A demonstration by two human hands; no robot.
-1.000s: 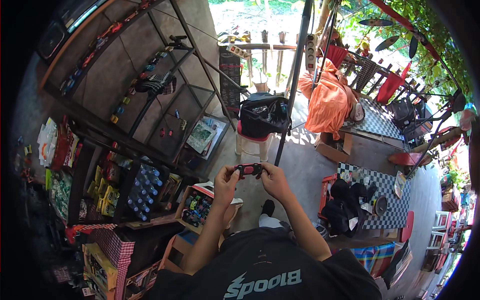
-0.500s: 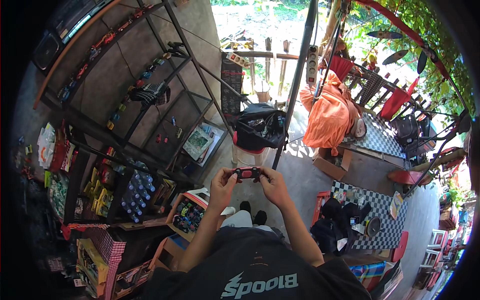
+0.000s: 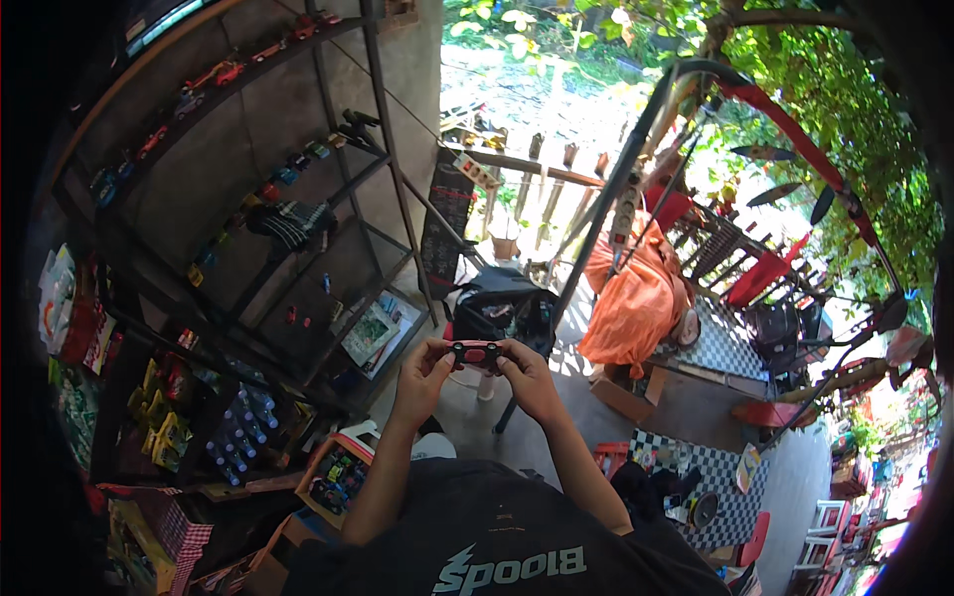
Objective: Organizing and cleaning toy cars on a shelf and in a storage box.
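A small red and black toy car (image 3: 477, 354) with dark wheels is held up in front of my chest. My left hand (image 3: 427, 373) pinches its left end, the thumb over the near side. At the other end my right hand (image 3: 524, 376) grips it the same way. Both forearms reach forward from my dark shirt. Fine details of the car are too small to make out. Beyond the hands stands a black bag (image 3: 502, 306), apart from them.
On the left, a dark metal shelf (image 3: 383, 94) carries toy vehicles. Below stand several bottles (image 3: 241, 429) and a box of small parts (image 3: 323, 449). An orange cloth (image 3: 633, 308) hangs ahead to the right. A checkered table (image 3: 730, 531) bears dark items, with a white chair (image 3: 817, 551) farther right.
The view has tilted up and shifted, so more of the fence and trees shows. My hands keep the toy car between them, slightly farther left in the picture.
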